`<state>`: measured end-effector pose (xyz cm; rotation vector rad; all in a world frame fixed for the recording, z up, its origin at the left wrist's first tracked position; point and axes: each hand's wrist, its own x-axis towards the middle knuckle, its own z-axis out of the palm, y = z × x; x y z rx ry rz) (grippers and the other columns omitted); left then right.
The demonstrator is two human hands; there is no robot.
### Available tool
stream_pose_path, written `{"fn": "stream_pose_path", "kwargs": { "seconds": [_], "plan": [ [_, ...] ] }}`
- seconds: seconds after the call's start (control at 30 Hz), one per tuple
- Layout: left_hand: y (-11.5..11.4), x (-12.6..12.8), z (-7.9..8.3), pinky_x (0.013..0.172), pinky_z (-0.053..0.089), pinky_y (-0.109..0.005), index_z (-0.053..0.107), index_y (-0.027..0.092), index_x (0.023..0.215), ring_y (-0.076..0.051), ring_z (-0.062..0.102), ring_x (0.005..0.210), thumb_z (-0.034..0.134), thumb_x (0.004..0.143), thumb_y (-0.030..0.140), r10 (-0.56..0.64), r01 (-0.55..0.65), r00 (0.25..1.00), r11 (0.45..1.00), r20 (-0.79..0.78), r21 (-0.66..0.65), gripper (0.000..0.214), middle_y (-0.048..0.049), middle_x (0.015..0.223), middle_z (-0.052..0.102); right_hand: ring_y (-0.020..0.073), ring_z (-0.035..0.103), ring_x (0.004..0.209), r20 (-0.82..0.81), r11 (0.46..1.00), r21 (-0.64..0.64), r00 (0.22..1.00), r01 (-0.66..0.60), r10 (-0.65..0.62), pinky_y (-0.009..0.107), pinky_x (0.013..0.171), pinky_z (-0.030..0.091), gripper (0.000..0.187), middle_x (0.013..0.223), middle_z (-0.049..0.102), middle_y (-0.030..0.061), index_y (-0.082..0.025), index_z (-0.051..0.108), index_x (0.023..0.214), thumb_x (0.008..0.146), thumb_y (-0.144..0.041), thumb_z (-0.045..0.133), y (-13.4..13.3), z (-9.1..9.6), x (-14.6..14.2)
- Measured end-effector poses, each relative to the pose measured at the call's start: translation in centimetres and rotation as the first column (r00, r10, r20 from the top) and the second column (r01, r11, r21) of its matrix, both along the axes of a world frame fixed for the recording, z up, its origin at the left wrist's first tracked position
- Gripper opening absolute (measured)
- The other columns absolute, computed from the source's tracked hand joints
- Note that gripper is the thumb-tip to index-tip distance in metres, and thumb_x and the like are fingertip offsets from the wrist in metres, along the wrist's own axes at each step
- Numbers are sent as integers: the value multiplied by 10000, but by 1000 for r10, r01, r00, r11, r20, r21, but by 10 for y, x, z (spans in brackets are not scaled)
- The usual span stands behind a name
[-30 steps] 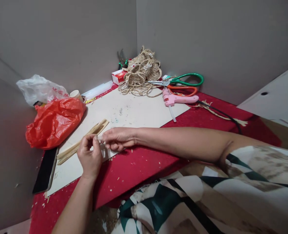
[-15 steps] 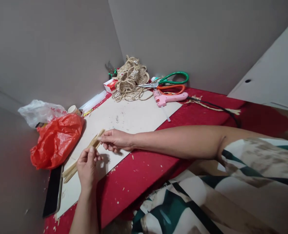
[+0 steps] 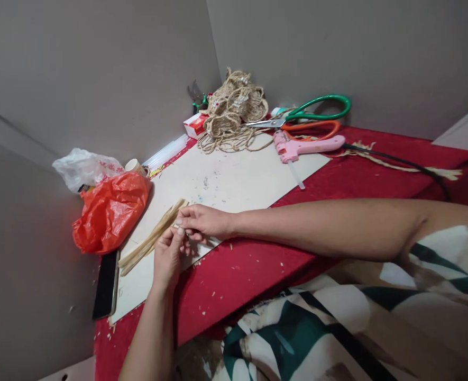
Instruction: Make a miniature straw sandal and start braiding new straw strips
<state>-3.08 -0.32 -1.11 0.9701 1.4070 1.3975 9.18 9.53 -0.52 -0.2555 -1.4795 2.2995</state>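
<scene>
We've got a tiny pale piece (image 3: 176,226) pinched by left hand (image 3: 168,255) and right hand (image 3: 204,219) over the near edge of the white board (image 3: 234,177), dry strips (image 3: 151,242) near its left edge; looks like fine fingertip work, next move needs steady pinches.

Before us, strips (image 3: 153,239) on a board (image 3: 237,182), bags (image 3: 112,211) to our left, rope (image 3: 237,108) behind, glue gun (image 3: 313,146) right
</scene>
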Motion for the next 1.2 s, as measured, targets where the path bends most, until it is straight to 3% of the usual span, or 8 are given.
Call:
{"fn": "stream_pose_path", "kwargs": {
  "seconds": [0.2, 0.33, 0.43, 0.53, 0.63, 0.83, 1.07, 1.2],
  "plan": [
    [2, -7, 11, 453, 386, -159, 542, 143, 678, -35, 406, 444, 797, 705, 333, 46, -44, 933, 999, 356, -12, 319, 65, 554, 464, 8, 342, 354, -80, 993, -101, 995, -68, 60, 128, 359, 309, 250, 539, 385, -113, -175, 377, 735, 965, -213, 468, -2, 5, 2],
    [-5, -20, 31, 473, 395, -132, 501, 143, 681, -18, 393, 473, 815, 674, 197, 163, -227, 880, 970, 446, 93, 318, 77, 598, 434, 22, 411, 362, 23, 984, 101, 989, -149, 147, 134, 378, 360, 232, 494, 478, -100, -158, 451, 731, 875, -224, 620, -4, 1, 3],
    [-11, -29, 44, 475, 403, -142, 502, 141, 690, -22, 407, 489, 792, 687, 157, 188, -291, 880, 939, 436, 182, 291, 70, 626, 444, 38, 499, 396, 140, 906, 232, 934, -353, 328, 139, 413, 412, 211, 522, 552, -78, -138, 509, 750, 786, -194, 709, -10, -4, 3],
    [-13, -35, 48, 476, 410, -150, 526, 136, 719, -28, 422, 500, 783, 695, 162, 183, -298, 884, 930, 430, 217, 259, 60, 652, 468, 55, 549, 422, 177, 860, 264, 898, -437, 403, 146, 425, 437, 150, 569, 578, -79, -148, 520, 838, 803, -137, 665, -14, -6, 3],
    [-10, -38, 42, 488, 423, -153, 554, 137, 740, -31, 436, 504, 783, 701, 198, 182, -282, 904, 934, 387, 218, 240, 50, 668, 494, 54, 566, 440, 137, 890, 261, 927, -375, 350, 145, 424, 441, 63, 626, 608, -60, -150, 510, 882, 875, -100, 546, -14, -3, 1],
    [2, -32, 31, 523, 470, -186, 630, 142, 777, -45, 468, 504, 790, 698, 297, 154, -191, 962, 971, 226, 147, 236, 30, 688, 560, 43, 556, 431, 64, 976, 207, 997, -64, 51, 143, 391, 436, 161, 685, 620, -45, -134, 532, 942, 878, -21, 437, -3, 1, -6],
    [17, -13, 51, 596, 482, -181, 711, 146, 877, -66, 560, 609, 840, 620, 271, 211, -210, 977, 968, 1, 138, 314, 5, 717, 630, 69, 582, 450, -27, 995, 94, 999, 41, -39, 161, 389, 458, 204, 710, 626, -17, -142, 504, 1038, 940, -320, 524, 12, 2, -7],
    [21, -8, 42, 614, 490, -197, 728, 171, 858, -81, 591, 641, 826, 653, 314, 269, -242, 955, 951, -127, 192, 268, -11, 779, 683, 69, 564, 427, 6, 995, 89, 999, 51, -52, 168, 384, 458, 225, 679, 610, -19, -144, 496, 1046, 960, -353, 490, 16, 3, -8]
  ]
}}
